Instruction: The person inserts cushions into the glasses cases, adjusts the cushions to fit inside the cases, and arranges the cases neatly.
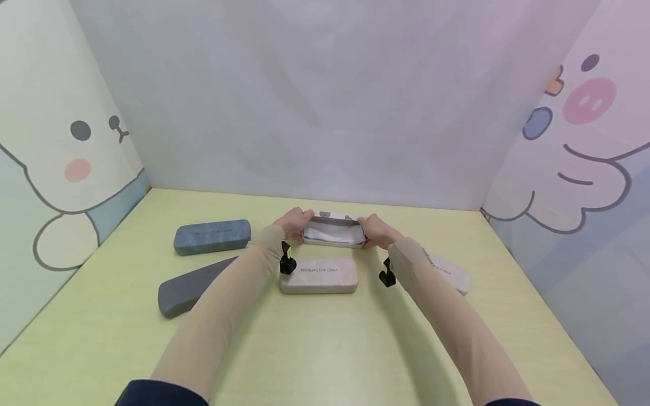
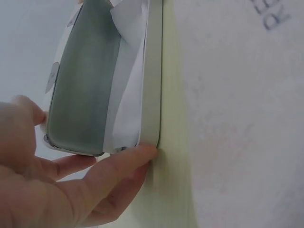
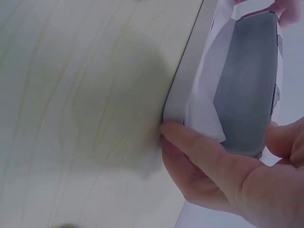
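Note:
A pale glasses case with its lid raised sits toward the back of the table, between both hands. Inside, a white cloth lies in the lower half; the grey lining of the lid shows in the left wrist view. My left hand grips the case's left end, thumb at the lid and fingers along the lower shell. At the opposite end, my right hand holds it likewise, with a finger against the base corner. Just in front lies a closed pale glasses case with lettering.
A blue case and a dark grey case lie at left, the grey one partly behind my left forearm. Another pale case is partly covered by my right forearm. A fabric wall stands behind the table.

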Tool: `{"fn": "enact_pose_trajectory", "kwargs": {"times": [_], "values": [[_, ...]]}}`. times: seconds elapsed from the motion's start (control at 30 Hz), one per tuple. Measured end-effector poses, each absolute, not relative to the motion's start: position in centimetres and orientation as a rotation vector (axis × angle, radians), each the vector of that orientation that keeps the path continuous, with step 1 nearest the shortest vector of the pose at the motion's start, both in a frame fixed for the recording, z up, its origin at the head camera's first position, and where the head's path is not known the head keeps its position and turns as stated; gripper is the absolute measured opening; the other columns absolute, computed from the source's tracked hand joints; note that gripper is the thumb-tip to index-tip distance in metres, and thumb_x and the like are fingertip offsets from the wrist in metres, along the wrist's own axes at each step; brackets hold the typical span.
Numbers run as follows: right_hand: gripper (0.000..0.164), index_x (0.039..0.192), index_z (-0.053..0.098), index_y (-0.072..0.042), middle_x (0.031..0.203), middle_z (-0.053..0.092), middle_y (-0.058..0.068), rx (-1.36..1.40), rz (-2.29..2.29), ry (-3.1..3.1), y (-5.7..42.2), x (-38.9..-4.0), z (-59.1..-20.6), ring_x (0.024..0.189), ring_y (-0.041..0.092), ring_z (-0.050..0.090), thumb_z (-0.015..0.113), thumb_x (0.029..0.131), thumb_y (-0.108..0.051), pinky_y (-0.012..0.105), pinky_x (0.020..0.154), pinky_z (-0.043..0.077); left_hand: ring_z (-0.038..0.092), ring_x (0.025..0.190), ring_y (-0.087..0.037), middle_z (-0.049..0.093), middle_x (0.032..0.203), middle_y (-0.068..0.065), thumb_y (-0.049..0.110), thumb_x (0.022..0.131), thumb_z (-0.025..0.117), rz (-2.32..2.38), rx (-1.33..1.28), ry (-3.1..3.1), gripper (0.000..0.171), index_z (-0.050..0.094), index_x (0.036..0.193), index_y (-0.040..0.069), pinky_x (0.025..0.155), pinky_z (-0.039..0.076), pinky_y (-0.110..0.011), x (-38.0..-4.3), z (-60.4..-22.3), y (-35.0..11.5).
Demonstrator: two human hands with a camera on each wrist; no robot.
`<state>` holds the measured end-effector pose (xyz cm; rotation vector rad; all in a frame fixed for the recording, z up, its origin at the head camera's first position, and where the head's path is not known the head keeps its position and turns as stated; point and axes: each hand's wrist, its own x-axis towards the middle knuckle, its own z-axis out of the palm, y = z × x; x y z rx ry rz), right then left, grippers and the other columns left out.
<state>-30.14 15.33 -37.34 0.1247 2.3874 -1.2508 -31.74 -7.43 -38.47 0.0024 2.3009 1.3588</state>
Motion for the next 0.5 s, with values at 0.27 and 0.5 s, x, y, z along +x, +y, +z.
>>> {"fn": "enact_pose_trajectory", "kwargs": {"times": [0.27, 0.5], "values": [[0.034, 0.118, 0.050, 0.011, 0.091, 0.043, 0.010, 0.133, -1.213, 2.425, 15.17, -29.79, -37.66, 0.078, 0.018, 0.047, 0.032, 0.104, -0.015, 0.029, 0.072, 0.051, 0.051, 0.067, -0.016, 0.049, 0.120, -0.020, 0.023, 0.100, 0.035, 1.354, 0.057, 2.244, 0.045, 0.041, 0.131, -0.009, 0.060, 0.046, -0.023, -31.48, -38.65, -7.99], [0.029, 0.111, 0.046, 0.009, 0.093, 0.038, 0.008, 0.118, -1.235, 2.436, 15.10, -29.46, -37.82, 0.081, 0.017, 0.041, 0.031, 0.104, -0.015, 0.030, 0.076, 0.049, 0.052, 0.082, -0.019, 0.048, 0.127, -0.024, 0.021, 0.101, 0.035, 1.389, 0.069, 2.214, 0.042, 0.041, 0.129, -0.010, 0.059, 0.045, -0.021, -31.58, -38.75, -8.02]]}}
